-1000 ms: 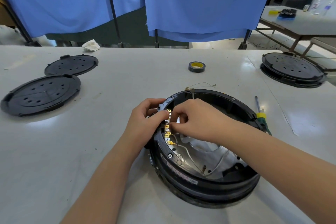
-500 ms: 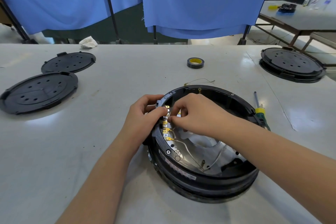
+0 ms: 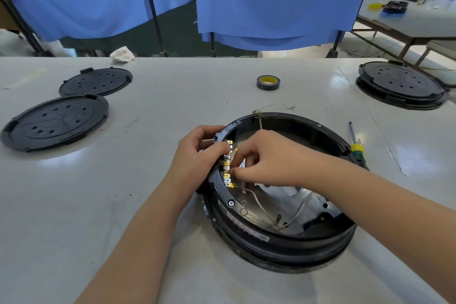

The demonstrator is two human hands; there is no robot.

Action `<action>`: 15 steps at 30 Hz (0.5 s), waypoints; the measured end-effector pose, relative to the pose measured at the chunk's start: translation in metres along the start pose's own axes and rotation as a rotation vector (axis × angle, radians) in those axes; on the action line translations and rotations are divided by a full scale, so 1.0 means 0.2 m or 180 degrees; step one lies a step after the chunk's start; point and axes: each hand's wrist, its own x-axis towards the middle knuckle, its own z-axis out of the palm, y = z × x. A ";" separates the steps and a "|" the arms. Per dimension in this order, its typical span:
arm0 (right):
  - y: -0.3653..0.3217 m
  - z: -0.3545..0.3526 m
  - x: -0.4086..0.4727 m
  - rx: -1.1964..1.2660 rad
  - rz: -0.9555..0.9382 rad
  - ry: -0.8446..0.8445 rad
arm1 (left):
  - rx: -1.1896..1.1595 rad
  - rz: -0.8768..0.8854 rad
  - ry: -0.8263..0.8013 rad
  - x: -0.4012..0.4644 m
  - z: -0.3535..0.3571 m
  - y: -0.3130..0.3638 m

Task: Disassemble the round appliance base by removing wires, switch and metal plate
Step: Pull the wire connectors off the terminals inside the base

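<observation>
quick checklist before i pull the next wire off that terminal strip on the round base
1. Base steadied: ok. The left hand grips the rim of the round base beside the terminal strip.
2. Fingers on a connector: cannot tell. The right hand is curled at the strip, but its fingertips hide what they pinch.
3. Wires left to free: not ok. White wires run from the strip down across the metal plate.
4. Screwdriver within reach: ok. The screwdriver lies on the table beside the base.
5. Base flat on the table: ok.
</observation>
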 end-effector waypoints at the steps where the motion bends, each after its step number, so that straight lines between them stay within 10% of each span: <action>1: 0.00 0.00 0.00 -0.0013 -0.0007 -0.0037 | -0.0016 0.0000 -0.0009 0.00 0.00 0.00; 15: -0.03 0.03 -0.01 -0.1028 -0.0155 0.0225 | -0.0071 -0.0018 0.0025 0.00 0.00 0.00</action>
